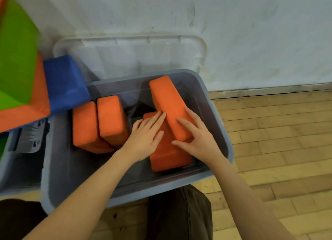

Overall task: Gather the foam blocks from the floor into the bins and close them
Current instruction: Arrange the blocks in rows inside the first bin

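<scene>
Dark trouser knees (179, 212) sit lowest in view, on a worn wooden plank floor (278, 149). Two bare forearms reach forward from there into a grey plastic bin (68, 176) with rounded corners and smooth, slightly see-through walls.

Inside, the left hand (143, 140) lies flat, fingers straight and spread, pressing on a low orange block (167, 157) that rests on the bin floor. Just beside it, the right hand (195, 139) curls over the near end of a tilted orange block (168, 103), fingers on top and thumb under the end; that block leans up toward the far wall of the bin.

Both blocks are rectangular bricks with rounded edges and a matte, finely grained skin. They look light and somewhat springy, unlikely to slip or break, so a grip across the short end or a flat press should serve.

Farther left in the bin, two more orange blocks (100, 122) stand on end, touching each other.

Beyond the rim, a clear lid (129, 59) leans against a scuffed white wall (251, 32). To the left, a blue cushion (64, 81) and a green and orange padded shape (16, 59) rest over a second grey bin (10, 158), whose latch (30, 139) shows.
</scene>
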